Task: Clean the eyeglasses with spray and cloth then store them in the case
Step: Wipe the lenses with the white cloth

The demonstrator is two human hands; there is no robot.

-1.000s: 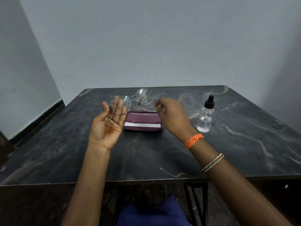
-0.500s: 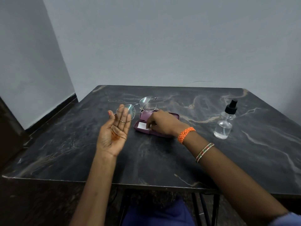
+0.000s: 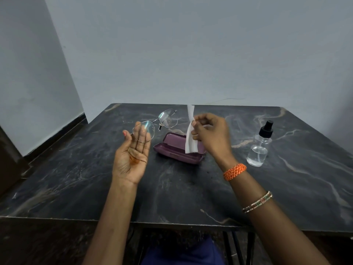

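Palm-up and lifted above the table point(image 3: 76, 169), the left hand point(image 3: 131, 159) holds the eyeglasses point(image 3: 155, 123) with straight fingers and thumb at the near lens rim, an orange stain on its palm. These are thin wire frames with rounded, clear lenses that catch a greenish glint; they hang in the air just left of the case point(image 3: 178, 151), the far lens tilted away. Right hand point(image 3: 210, 134) is raised over the case, knuckles toward the camera, its fingers curled and pinching a narrow white cloth point(image 3: 191, 138), a soft strip that sticks up above the fingers and droops below them in front of the case. That case is a plum-coloured hard shell with rounded corners, lying open on the table, its lid propped up behind. Well to the right of the case stands a small clear spray bottle point(image 3: 258, 148) with a black pump top, liquid in its lower part. Dark stone with pale veins makes up the tabletop. A braided orange band point(image 3: 235, 171) and thin beaded bangles point(image 3: 257, 202) circle the right forearm.
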